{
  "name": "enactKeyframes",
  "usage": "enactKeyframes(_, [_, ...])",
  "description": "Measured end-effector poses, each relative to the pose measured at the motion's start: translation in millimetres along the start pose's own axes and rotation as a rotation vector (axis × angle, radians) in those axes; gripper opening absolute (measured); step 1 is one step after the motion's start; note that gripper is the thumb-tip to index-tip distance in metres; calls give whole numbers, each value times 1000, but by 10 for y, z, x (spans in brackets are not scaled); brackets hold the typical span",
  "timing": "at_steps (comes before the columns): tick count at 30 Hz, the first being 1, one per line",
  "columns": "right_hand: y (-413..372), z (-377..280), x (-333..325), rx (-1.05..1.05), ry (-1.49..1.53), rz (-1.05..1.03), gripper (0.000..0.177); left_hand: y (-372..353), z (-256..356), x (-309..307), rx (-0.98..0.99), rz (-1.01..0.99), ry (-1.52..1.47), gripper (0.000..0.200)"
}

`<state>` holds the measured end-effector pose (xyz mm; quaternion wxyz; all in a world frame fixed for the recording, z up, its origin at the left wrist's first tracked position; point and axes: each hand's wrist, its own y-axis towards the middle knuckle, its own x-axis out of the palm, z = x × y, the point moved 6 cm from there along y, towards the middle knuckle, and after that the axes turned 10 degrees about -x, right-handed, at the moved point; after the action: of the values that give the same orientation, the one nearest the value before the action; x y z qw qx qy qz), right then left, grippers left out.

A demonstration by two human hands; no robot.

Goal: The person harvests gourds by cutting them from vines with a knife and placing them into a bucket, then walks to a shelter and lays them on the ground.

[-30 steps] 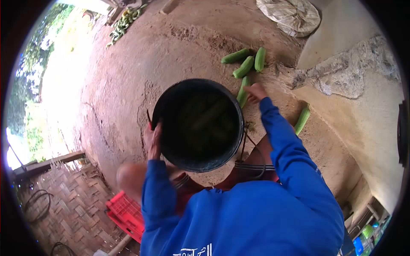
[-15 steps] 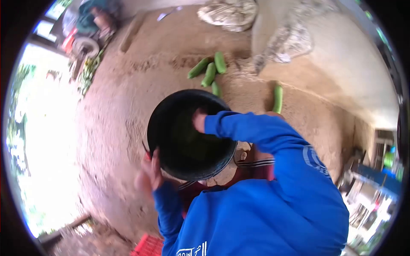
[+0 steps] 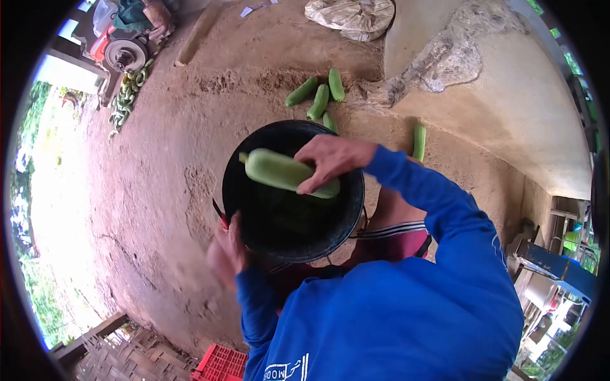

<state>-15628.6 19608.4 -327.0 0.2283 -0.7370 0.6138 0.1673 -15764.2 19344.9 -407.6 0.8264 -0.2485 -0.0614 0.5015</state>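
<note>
My right hand [image 3: 332, 159] grips a pale green gourd [image 3: 272, 169] near one end, fingers and thumb round it. The gourd lies slantwise over the mouth of a round black tub [image 3: 298, 255], stem end pointing left. What is inside the tub is too dark to make out. At the tub's left rim, my left hand [image 3: 231, 244] is closed on a knife [image 3: 223, 220] with a red handle and a dark blade pointing up and left. Part of the left hand is smeared by motion.
Several green gourds [image 3: 319, 103] lie on the earthen floor beyond the tub, and another gourd [image 3: 419, 141] lies by the wall at right. A pale sack [image 3: 352, 18] sits at the back. Peelings [image 3: 127, 95] are heaped at upper left. A red crate [image 3: 219, 365] stands at lower left.
My right hand has come up from inside the tub and now holds a gourd above it. My left hand stays by the tub's left rim with the knife.
</note>
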Motion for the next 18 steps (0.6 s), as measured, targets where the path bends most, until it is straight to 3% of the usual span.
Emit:
enactKeyframes(1, [-174, -144, -209, -16, 146, 94, 44, -18, 55, 18, -7, -3, 2, 22])
enactKeyframes(3, [-544, -87, -594, -76, 54, 259, 41, -49, 43, 38, -120, -55, 4, 24])
enactKeyframes(6, [-1148, 477, -974, 38, 309, 698, 49, 65, -159, -100, -66, 73, 84, 35])
enactKeyframes(8, [-1564, 1058, -1053, 209, 359, 932, 54, 72, -251, -282, -62, 16, 31, 39])
enactKeyframes(9, [-1766, 1462, -1011, 234, 352, 957, 54, 95, -280, -266, -62, -16, -35, 44])
enactKeyframes(10, [-2015, 2026, -876, 426, 377, 966, 58, 49, -175, -116, -70, -46, -29, 44])
enactKeyframes(11, [-2269, 2472, -671, 616, 410, 969, 63, -69, -38, -30, -205, 14, -77, 45])
enactKeyframes(12, [-2456, 2721, -506, 634, 411, 984, 63, -139, -18, 16, -339, 81, -123, 47])
enactKeyframes(13, [-2636, 2968, -321, 813, 308, 880, 62, -147, -131, -12, -343, 68, -113, 47])
enactKeyframes(14, [-2790, 3174, -135, 983, 209, 766, 62, -156, -148, -137, -106, 78, 109, 46])
enactKeyframes(15, [-2881, 3314, 28, 990, 218, 776, 62, -145, -73, -169, 137, 84, 326, 46])
enactKeyframes(16, [-2951, 3391, 168, 1023, 81, 731, 65, 28, -157, -180, -152, -13, 176, 56])
enactKeyframes(17, [-2996, 3456, 311, 1049, -54, 680, 67, 39, -195, -267, -148, -17, 187, 56])
enactKeyframes(18, [-3034, 3497, 456, 1050, -47, 688, 67, -14, -176, -380, 96, -6, 524, 57])
